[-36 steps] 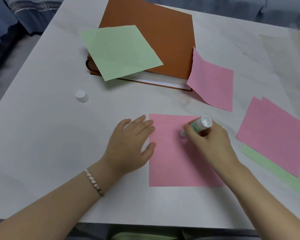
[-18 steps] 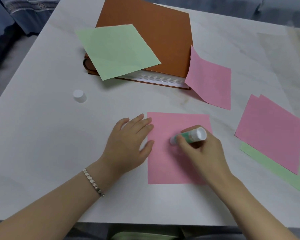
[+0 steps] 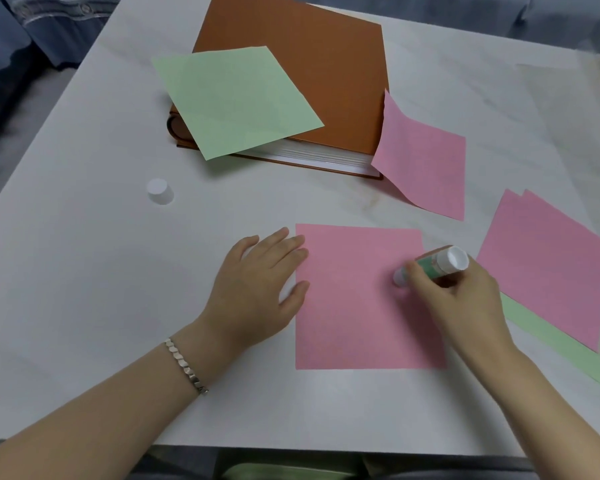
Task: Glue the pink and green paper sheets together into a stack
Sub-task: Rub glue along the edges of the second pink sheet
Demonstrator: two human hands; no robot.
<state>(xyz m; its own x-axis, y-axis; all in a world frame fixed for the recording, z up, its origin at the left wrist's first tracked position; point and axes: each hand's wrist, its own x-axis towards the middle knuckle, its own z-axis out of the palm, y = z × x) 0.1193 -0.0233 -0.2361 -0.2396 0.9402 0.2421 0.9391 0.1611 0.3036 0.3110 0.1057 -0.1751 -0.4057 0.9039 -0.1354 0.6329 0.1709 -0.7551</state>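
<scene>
Centre of the bench [image 3: 84, 271], a pink sheet [image 3: 354, 313] is lying flat and square to the near edge. The left hand [image 3: 257, 289] is lying palm down just beside it, fingers straight and close together, with the fingertips and the thumb tip touching the sheet's left edge. A bracelet [image 3: 186, 365] is showing on that wrist.

Over on the right, the right hand [image 3: 465, 303] is gripping the glue stick [image 3: 433, 265], fingers and thumb curled round its green-labelled barrel. The stick is tilting, its white base pointing up and to the right and its white tip angling down onto the right part of the pink sheet. Whether the tip is pressing or only touching, I cannot tell.

The white cap [image 3: 160, 192] is standing alone to the far left, well apart from the stick.

At the back a brown book [image 3: 309, 64] is lying closed, with a green sheet [image 3: 232, 102] sitting askew on its cover and hanging over the near corner. A second pink sheet [image 3: 426, 168] is leaning against the book's right side, partly curling up. At the right edge, a pile of pink sheets [image 3: 551, 265] is resting on green sheets [image 3: 551, 341].
</scene>
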